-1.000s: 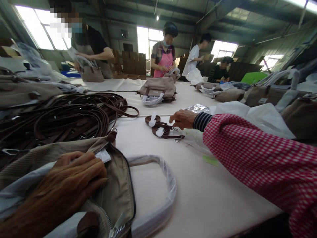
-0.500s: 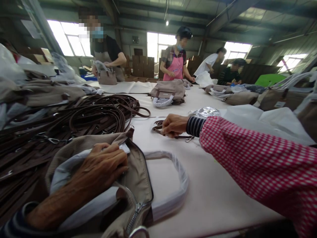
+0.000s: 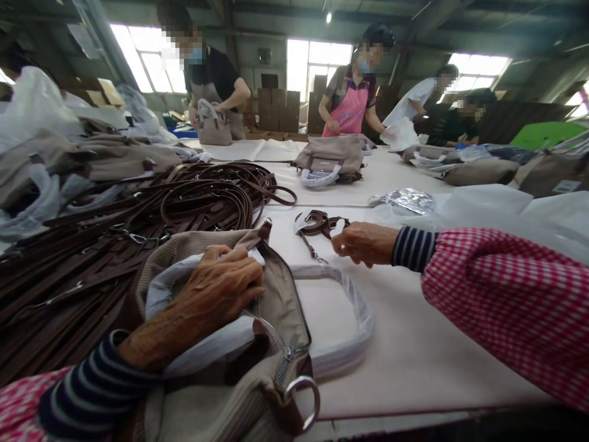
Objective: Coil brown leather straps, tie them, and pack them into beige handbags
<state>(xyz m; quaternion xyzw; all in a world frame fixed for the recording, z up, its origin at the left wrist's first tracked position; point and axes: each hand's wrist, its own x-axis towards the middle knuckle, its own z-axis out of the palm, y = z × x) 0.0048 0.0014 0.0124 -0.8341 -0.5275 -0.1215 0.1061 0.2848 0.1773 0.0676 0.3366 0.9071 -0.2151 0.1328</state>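
Beige bag (image 3: 234, 405) lies unzipped just right of the brown strap heap (image 3: 101, 264). The left hand (image 3: 221, 288), also right of the heap, bends over the bag; I cannot tell whether it grips. The right hand (image 3: 361, 244), farther right, curls at the coiled straps (image 3: 317, 222), grip unclear.

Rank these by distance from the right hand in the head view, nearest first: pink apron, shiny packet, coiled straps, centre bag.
1. Coiled straps: right at the right hand's fingers.
2. Shiny packet: just beyond the hand.
3. Centre bag: farther ahead, leftward.
4. Pink apron: farthest, beyond that bag.
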